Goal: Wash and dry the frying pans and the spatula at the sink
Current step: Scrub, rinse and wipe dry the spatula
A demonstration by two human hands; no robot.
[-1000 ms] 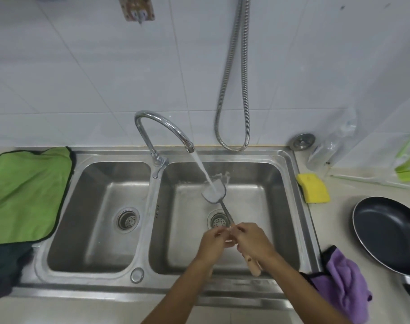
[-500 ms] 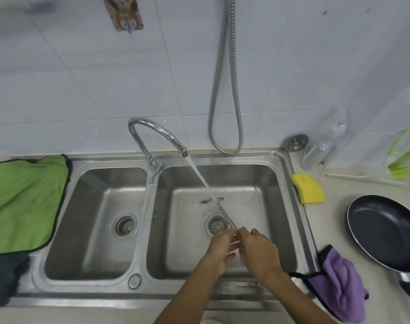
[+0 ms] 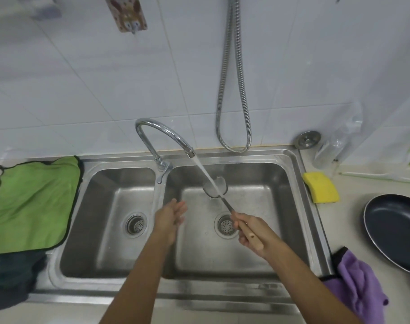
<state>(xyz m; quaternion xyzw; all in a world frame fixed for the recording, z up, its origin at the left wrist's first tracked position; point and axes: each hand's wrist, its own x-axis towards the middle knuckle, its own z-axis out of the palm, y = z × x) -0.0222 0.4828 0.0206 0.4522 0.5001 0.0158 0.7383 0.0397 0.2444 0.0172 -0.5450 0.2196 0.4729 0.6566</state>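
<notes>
My right hand (image 3: 253, 232) grips the wooden handle of the metal spatula (image 3: 217, 188) over the right basin of the steel double sink (image 3: 295, 206). The spatula's blade is under the stream running from the faucet (image 3: 166, 134). My left hand (image 3: 170, 216) is empty, fingers straight, above the divider between the basins and apart from the spatula. A dark frying pan (image 3: 395, 228) lies on the counter at the right, cut off by the frame edge.
A yellow sponge (image 3: 320, 187) lies beside the sink's right rim. A purple cloth (image 3: 360, 286) lies at the front right. A green cloth (image 3: 33, 202) is spread left of the sink over a dark cloth (image 3: 10, 277). A clear bottle (image 3: 334, 146) and sink plug (image 3: 308, 139) stand by the wall.
My left hand has let go of the spatula's shaft and moved left toward the divider. The blade has turned its face up under the water. My right hand still holds the handle.
</notes>
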